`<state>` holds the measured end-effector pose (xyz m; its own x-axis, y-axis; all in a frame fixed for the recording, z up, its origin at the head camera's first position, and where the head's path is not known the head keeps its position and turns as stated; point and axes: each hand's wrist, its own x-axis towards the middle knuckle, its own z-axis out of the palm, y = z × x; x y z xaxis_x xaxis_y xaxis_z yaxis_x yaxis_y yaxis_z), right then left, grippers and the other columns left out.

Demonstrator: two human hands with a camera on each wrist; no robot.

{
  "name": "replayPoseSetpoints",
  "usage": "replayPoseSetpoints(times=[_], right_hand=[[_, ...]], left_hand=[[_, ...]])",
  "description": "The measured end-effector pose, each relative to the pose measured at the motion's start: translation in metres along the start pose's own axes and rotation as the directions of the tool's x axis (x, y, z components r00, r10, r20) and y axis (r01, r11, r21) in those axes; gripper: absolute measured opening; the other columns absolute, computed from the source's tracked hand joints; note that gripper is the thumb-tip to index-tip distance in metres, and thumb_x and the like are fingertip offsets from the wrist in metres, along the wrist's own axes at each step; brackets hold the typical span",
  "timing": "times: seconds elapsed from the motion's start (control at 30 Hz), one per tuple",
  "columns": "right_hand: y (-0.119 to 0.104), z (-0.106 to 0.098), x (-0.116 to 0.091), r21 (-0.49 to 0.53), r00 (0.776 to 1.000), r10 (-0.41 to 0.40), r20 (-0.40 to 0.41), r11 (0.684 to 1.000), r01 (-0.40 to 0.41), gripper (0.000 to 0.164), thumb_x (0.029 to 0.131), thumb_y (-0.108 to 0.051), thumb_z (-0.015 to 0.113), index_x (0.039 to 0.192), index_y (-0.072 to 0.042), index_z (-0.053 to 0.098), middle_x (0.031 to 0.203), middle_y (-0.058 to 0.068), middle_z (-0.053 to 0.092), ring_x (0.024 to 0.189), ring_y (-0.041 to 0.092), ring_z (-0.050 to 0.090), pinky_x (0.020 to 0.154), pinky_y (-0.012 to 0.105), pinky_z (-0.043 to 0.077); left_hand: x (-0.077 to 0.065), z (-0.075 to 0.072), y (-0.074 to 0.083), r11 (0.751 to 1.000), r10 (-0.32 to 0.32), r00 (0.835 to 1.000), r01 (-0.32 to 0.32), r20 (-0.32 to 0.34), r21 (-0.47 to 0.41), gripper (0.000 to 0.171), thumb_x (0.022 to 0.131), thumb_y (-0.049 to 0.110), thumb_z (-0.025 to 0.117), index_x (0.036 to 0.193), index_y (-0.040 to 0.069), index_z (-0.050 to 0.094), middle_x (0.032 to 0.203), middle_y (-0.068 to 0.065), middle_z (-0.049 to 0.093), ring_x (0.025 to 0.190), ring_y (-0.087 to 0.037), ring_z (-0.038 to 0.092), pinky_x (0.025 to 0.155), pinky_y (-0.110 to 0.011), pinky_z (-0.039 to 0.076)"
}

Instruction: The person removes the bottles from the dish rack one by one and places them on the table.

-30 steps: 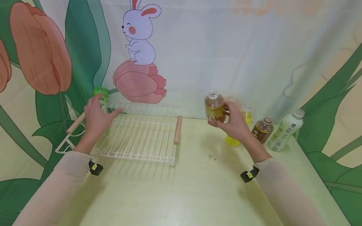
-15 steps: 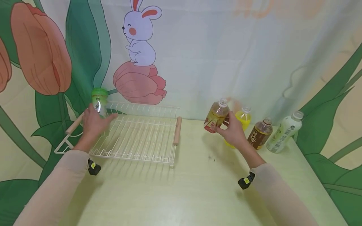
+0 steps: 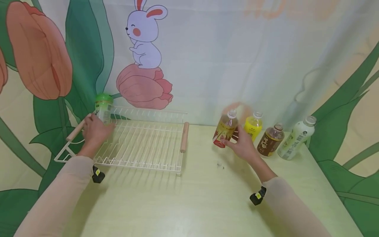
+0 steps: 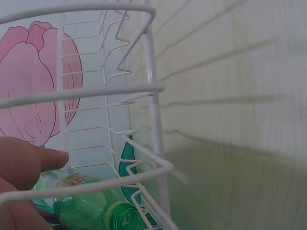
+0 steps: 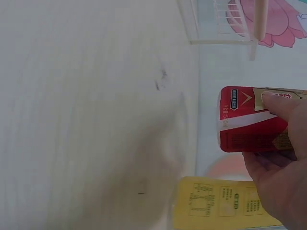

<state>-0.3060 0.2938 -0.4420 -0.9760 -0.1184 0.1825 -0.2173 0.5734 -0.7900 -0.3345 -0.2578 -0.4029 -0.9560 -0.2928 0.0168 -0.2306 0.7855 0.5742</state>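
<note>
A green bottle (image 3: 103,107) stands mouth down at the left end of the white wire rack (image 3: 139,166). Its threaded green neck (image 4: 127,218) shows between the wires in the left wrist view. My left hand (image 3: 96,131) is in front of this bottle, near the left wooden handle (image 3: 76,130). The left thumb is straight and apart from the bottle; the other fingers are partly hidden. My right hand (image 3: 244,143) holds a red-and-gold labelled bottle (image 3: 225,131) above the table, mouth up and slightly tilted. Its thumb lies on the label in the right wrist view.
Right of the held bottle stand a yellow bottle (image 3: 253,126), a brown-labelled bottle (image 3: 270,142) and a white-and-green bottle (image 3: 297,138). A second wooden handle (image 3: 185,137) tops the rack's right side. A printed curtain (image 3: 207,65) hangs behind the table (image 3: 177,204).
My left hand has moved down along the green bottle, uncovering its top. My right hand has lowered the red-and-gold bottle toward the table, uncovering more of the yellow bottle behind.
</note>
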Motion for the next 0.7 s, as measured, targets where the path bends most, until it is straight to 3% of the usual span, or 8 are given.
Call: replayPoseSetpoints(times=[0.27, 0.7], right_hand=[[0.013, 0.006, -0.006, -0.01, 0.999, 0.025, 0.035, 1.0, -0.025, 0.073, 0.096, -0.023, 0.082, 0.153, -0.004, 0.041, 0.152, 0.023, 0.052, 0.14, 0.044, 0.052, 0.113, 0.055, 0.047], [0.028, 0.011, -0.014, -0.062, 0.993, 0.059, 0.099, 0.997, -0.053, 0.074, 0.098, -0.022, 0.079, 0.155, -0.001, 0.037, 0.155, 0.027, 0.049, 0.141, 0.046, 0.051, 0.113, 0.056, 0.046]], left_hand=[[0.0, 0.002, -0.007, 1.0, -0.006, 1.0, 0.006, -0.003, 0.01, 0.088, 0.106, 0.037, 0.054, 0.155, -0.022, 0.01, 0.14, -0.048, 0.033, 0.127, -0.061, 0.04, 0.103, -0.072, 0.041], [0.002, 0.002, -0.009, 1.0, -0.02, 1.0, 0.02, 0.02, -0.006, 0.09, 0.106, 0.035, 0.051, 0.152, -0.028, 0.006, 0.145, -0.051, 0.026, 0.133, -0.063, 0.033, 0.11, -0.07, 0.037]])
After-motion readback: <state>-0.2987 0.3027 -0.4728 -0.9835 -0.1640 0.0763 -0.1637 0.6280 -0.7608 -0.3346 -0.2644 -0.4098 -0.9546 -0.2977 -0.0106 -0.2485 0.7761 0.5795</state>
